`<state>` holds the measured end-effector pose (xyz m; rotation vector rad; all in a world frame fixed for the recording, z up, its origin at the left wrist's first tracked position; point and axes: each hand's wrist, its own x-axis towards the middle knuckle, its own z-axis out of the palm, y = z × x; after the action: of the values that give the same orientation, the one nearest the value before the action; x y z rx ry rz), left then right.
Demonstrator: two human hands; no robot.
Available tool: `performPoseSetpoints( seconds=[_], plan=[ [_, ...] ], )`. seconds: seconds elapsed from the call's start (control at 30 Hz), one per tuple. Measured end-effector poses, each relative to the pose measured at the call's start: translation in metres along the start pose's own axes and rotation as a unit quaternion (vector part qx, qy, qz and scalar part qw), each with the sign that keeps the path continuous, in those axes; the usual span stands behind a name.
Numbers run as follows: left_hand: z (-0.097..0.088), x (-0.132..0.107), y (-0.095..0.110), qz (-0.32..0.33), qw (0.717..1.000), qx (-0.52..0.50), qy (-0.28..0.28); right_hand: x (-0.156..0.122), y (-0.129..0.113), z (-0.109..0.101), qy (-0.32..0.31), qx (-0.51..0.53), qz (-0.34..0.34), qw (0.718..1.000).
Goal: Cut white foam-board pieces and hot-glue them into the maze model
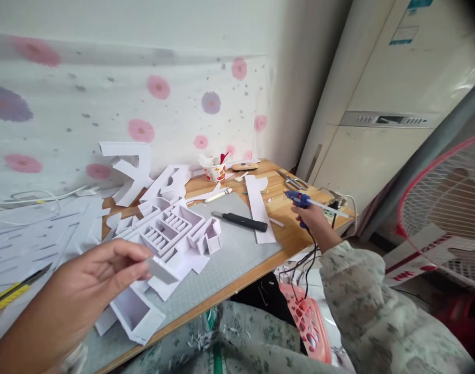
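Between the thumb and fingers of my left hand [105, 275] is a small strip of white foam board [164, 271], held above the table. My right hand [317, 222] grips a blue glue gun [298, 199] at the table's right side, a white glue stick jutting from its back. Under and beyond my left hand lie white foam-board pieces, among them a compartmented panel with stepped slats [171, 228], an open box [133, 311] and a small folded piece [209, 236]. A black-handled craft knife [241, 221] rests on the grey cutting mat [233, 254].
Scissors [292, 180], a white pen [218, 195], a paper cup [214, 170] and a long white strip [259, 208] lie farther back. A yellow cutter [11, 295] is at left. Cables hang near a pink basket [307, 324]; a racket [447, 208] stands right.
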<state>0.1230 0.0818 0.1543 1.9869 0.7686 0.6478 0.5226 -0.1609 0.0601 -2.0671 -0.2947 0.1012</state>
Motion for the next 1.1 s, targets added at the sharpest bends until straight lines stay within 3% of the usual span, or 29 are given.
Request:
performPoseSetpoints(
  seconds=[0.1,0.2,0.3,0.4,0.53,0.6,0.7,0.83,0.93,1.1],
  plan=[
    [0.007,0.012,0.017,0.047,0.998,-0.007,-0.03,0.015,0.003,0.013,0.017,-0.106,-0.008,0.994],
    [0.015,0.023,0.021,0.065,0.996,-0.017,-0.066,0.009,0.007,0.015,0.038,-0.182,-0.057,0.981],
    [0.023,0.029,0.019,0.064,0.994,0.02,-0.084,-0.015,0.017,0.009,0.072,-0.218,-0.115,0.966],
    [0.033,0.033,0.017,0.056,0.992,0.067,-0.093,-0.052,0.03,0.007,0.153,-0.22,-0.158,0.951],
    [0.043,0.04,0.013,0.073,0.983,0.132,-0.104,-0.091,0.046,0.018,0.264,-0.195,-0.297,0.897],
    [0.044,0.043,0.01,0.08,0.979,0.149,-0.117,-0.095,0.05,0.024,0.246,-0.211,-0.324,0.889],
    [0.044,0.045,0.007,0.084,0.975,0.161,-0.129,-0.083,0.048,0.03,0.158,-0.298,-0.299,0.893],
    [0.044,0.043,0.004,0.077,0.972,0.171,-0.142,-0.058,0.041,0.028,0.066,-0.4,-0.292,0.866],
    [0.046,0.043,0.002,0.083,0.968,0.178,-0.153,-0.047,0.037,0.023,0.044,-0.412,-0.295,0.861],
    [0.047,0.047,-0.001,0.102,0.959,0.208,-0.16,-0.034,0.039,0.014,0.063,-0.427,-0.269,0.861]
  ],
)
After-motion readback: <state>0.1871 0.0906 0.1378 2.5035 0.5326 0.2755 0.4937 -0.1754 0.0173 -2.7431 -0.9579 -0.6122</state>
